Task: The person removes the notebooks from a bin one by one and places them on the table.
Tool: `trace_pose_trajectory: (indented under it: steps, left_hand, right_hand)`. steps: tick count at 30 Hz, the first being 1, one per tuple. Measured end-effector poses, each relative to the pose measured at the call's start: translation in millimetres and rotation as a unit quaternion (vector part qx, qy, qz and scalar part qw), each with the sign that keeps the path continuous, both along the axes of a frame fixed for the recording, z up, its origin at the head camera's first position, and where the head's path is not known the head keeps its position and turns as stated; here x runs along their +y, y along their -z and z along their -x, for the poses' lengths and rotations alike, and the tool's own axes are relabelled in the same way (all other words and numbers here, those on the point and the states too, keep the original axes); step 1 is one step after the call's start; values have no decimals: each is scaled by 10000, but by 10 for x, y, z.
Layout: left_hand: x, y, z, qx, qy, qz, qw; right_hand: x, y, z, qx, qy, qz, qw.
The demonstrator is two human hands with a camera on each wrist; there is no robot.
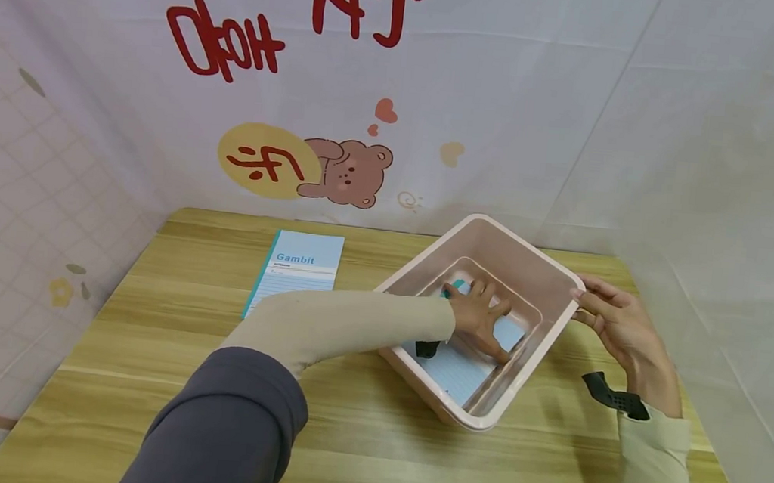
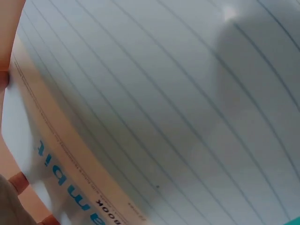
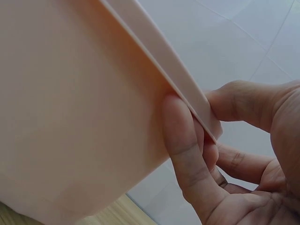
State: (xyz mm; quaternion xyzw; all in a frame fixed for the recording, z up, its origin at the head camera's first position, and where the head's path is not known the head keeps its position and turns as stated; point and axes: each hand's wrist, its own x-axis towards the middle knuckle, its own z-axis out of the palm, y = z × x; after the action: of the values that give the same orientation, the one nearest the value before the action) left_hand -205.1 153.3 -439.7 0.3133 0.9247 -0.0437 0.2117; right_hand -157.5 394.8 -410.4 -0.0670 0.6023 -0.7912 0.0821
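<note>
A pale pink plastic bin (image 1: 505, 254) stands on the right part of the table, turned at an angle. Inside, against its floor, lies a notebook (image 1: 457, 377) with a lined cover. My left hand (image 1: 479, 318) reaches into the bin with its fingers spread over that notebook. The lined surface (image 2: 154, 103) fills the left wrist view, with "Gambit" lettering at lower left and fingertips (image 2: 18, 183) along the edge. At the bin's right corner, my right hand (image 1: 616, 316) pinches the rim (image 3: 180, 75), thumb on one side and fingers on the other.
Another Gambit notebook (image 1: 305, 254) lies at the back left of the wooden table (image 1: 343, 450), partly covered by my left sleeve (image 1: 353, 326). A white printed cloth (image 1: 508, 92) hangs behind the table and along both sides.
</note>
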Motion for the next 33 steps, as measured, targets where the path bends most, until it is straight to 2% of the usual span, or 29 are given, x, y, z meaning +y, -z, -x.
trace_pose_trajectory:
  steps: [12,24,33]
  left_hand:
    - [-14,12,-77,121,-218,222,9994]
    - [15,28,-117,982,-142,379,9943]
    - [15,18,-97,1222,-29,285,9921]
  right_hand:
    - [-27,-6,-24,-17,7,-212,9998]
    - [-48,-3,-23,-1,-2,-168,9999]
    - [-41,-12,-27,47,-21,-110,9999]
